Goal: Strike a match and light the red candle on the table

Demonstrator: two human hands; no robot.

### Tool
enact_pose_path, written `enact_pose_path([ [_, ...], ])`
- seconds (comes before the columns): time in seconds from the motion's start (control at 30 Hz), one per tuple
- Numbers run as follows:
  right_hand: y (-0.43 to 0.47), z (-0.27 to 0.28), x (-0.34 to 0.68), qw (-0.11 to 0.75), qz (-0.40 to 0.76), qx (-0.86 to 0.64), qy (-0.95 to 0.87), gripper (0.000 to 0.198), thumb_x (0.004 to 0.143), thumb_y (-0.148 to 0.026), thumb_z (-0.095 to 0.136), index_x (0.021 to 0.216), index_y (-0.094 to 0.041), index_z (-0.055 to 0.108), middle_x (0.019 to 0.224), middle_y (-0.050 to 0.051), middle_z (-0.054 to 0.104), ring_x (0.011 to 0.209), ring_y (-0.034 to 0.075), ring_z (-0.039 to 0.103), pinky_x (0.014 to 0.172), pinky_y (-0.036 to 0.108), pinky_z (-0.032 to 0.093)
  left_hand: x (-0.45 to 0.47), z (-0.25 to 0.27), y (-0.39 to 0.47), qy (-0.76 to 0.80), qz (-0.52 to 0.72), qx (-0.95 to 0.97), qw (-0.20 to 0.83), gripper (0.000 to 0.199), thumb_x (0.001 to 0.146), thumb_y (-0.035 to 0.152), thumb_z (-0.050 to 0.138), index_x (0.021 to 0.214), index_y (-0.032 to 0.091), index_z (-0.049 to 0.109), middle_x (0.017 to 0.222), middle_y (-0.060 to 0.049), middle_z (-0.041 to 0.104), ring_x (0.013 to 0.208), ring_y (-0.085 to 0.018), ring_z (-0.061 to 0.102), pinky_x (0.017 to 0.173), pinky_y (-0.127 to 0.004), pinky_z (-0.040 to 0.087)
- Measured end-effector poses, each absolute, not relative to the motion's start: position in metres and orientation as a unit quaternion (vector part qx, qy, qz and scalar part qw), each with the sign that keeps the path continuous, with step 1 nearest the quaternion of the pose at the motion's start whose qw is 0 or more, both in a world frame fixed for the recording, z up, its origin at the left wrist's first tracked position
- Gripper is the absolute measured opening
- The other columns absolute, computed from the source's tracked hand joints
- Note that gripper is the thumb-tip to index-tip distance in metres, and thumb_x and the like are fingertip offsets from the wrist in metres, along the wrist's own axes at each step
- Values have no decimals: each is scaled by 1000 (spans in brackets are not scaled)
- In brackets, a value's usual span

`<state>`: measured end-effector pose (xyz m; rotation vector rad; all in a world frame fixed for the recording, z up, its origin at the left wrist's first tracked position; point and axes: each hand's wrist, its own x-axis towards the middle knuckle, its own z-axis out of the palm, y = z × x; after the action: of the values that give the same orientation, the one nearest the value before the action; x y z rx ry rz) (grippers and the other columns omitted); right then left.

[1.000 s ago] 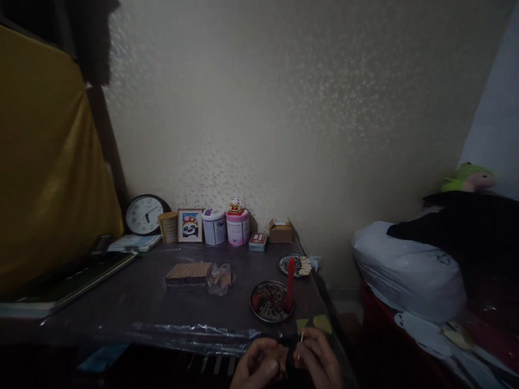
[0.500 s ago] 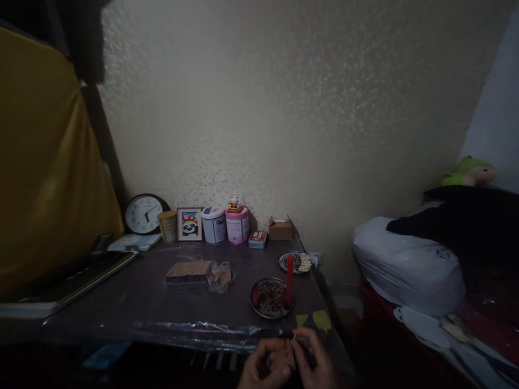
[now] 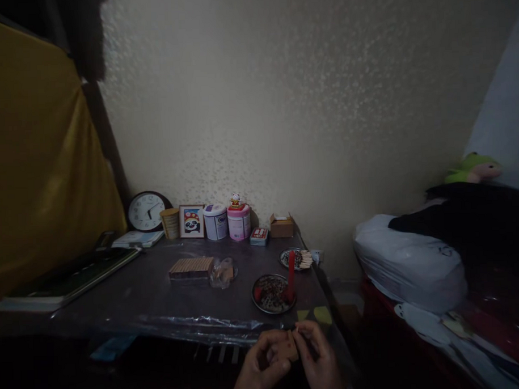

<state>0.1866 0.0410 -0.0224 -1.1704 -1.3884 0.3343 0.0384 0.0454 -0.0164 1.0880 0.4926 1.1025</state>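
Note:
At the table's front edge, my left hand (image 3: 262,364) is closed around a small brown matchbox (image 3: 287,348), thumb in front and fingers behind. My right hand (image 3: 318,357) is pinched right beside the box's right side. A thin matchstick (image 3: 296,330) pokes out at its fingertips, mostly hidden and with no flame visible. Just beyond the hands lies a round metal plate (image 3: 263,309) filled with dark and pale bits, where a red candle (image 3: 292,273) stands upright. Behind it, a second plate (image 3: 283,263) bears several matchsticks (image 3: 305,259).
A row of matchboxes (image 3: 191,269) and a crumpled clear plastic wrapper (image 3: 220,275) lie mid-table. Along the wall stand a clock (image 3: 146,212), a panda picture (image 3: 192,222), two tubs (image 3: 239,224) and a cardboard box (image 3: 281,226). A white bag (image 3: 410,263) sits at the right.
The view has shifted slightly, so the table things appear a little higher and farther right. Both hands stay together at the matchbox, which is tilted a bit differently.

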Motion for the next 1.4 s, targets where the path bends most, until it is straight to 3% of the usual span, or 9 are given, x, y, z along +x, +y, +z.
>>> enact_pose_path([
  [0.3, 38, -9, 190, 652, 140, -489, -562, 12, 82, -32, 56, 79, -22, 59, 72, 2, 69, 69, 15, 69, 64, 20, 55, 39, -21, 48, 219, 510, 362, 749, 25, 65, 32, 74, 85, 19, 66, 75, -3, 69, 70, -15, 60, 67, -25, 41],
  [0.57, 25, 3, 181, 651, 47, -467, -596, 4, 83, -24, 56, 81, -23, 60, 78, 1, 71, 74, 14, 69, 69, 21, 55, 40, -1, 39, 184, 543, 317, 756, 17, 68, 22, 72, 83, 18, 67, 82, -4, 71, 81, -16, 61, 83, -26, 40],
  [0.93, 21, 9, 180, 590, -63, -452, -667, 11, 84, -21, 54, 91, -22, 62, 81, 2, 73, 75, 13, 70, 70, 18, 55, 38, 1, 36, 204, 534, 319, 756, 17, 67, 23, 73, 82, 17, 67, 83, -3, 71, 82, -16, 62, 81, -26, 41],
  [1.4, 20, 16, 179, 584, -56, -428, -688, 13, 86, -19, 50, 89, -23, 63, 82, 3, 73, 76, 14, 70, 70, 19, 56, 36, -2, 38, 210, 536, 332, 747, 24, 66, 23, 74, 89, 19, 68, 93, -6, 73, 91, -19, 63, 86, -29, 40],
])
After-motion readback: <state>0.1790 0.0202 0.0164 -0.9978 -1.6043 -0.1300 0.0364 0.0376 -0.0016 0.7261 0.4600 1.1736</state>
